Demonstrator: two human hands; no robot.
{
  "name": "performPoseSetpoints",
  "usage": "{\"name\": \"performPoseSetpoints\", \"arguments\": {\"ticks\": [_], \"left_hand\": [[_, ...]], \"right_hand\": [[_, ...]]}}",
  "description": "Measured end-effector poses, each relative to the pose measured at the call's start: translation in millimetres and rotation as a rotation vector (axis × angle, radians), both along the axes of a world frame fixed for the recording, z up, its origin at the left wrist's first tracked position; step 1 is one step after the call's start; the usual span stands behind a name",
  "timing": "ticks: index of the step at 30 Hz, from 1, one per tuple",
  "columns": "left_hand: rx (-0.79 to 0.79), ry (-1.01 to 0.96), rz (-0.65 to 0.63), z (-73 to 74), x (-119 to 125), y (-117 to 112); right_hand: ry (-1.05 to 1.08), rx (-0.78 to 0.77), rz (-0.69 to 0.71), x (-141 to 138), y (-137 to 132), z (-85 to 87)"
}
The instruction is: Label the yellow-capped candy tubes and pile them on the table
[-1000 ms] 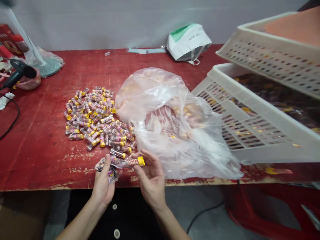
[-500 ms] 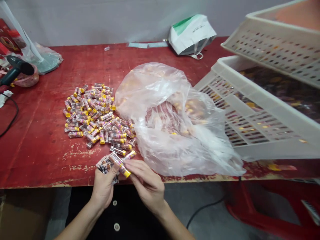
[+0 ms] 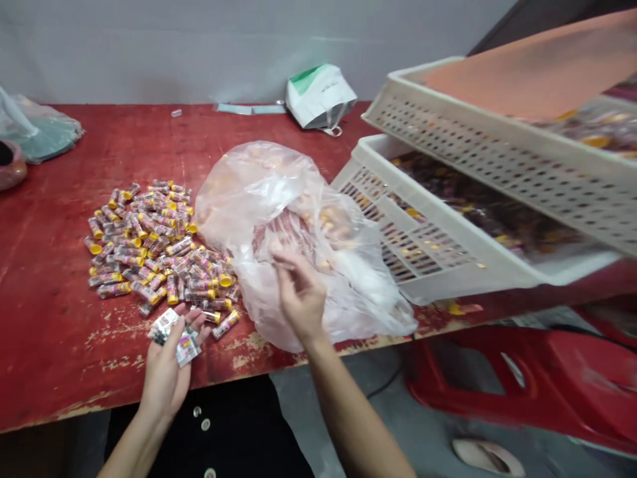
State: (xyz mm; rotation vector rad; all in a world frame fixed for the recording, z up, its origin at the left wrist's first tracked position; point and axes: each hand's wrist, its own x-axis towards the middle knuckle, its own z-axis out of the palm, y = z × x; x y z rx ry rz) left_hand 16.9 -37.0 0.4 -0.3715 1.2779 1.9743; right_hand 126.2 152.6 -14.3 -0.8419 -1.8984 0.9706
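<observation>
My left hand [image 3: 164, 372] is palm up at the table's front edge, holding a few small printed wrappers [image 3: 175, 336] against its fingers. My right hand [image 3: 298, 292] is blurred, with its fingers apart and nothing in them, above a clear plastic bag [image 3: 259, 199] that holds pinkish packs with yellow bits. Left of the bag lies a heap of small clear tubes with yellow caps [image 3: 149, 249]. One loose tube [image 3: 226, 324] lies just right of my left hand's fingers.
The worn red table [image 3: 50, 332] holds both cream perforated plastic crates [image 3: 497, 149], tilted at the right, with a lower crate [image 3: 438, 232] full of packs. A white-and-green paper bag [image 3: 319, 96] stands at the back. A red plastic stool [image 3: 497, 365] sits below right.
My right hand no longer holds the yellow-capped tube and has moved forward over the bag, away from my left hand. The view has swung right, shifting everything leftward in the picture.
</observation>
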Motion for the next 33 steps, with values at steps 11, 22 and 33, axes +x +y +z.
{"name": "performPoseSetpoints", "arguments": {"ticks": [11,22,33], "left_hand": [[-0.098,-0.101,-0.067,-11.3,11,-6],[-0.047,-0.131,-0.057,-7.8,19,-1],[0.058,-0.224,0.095,-2.0,22,9]], "right_hand": [[-0.808,0.094,0.021,73,80,-29.2],[-0.719,0.076,0.045,60,114,-46.6],[-0.173,-0.029,0.415,7,-38,21.8]]}}
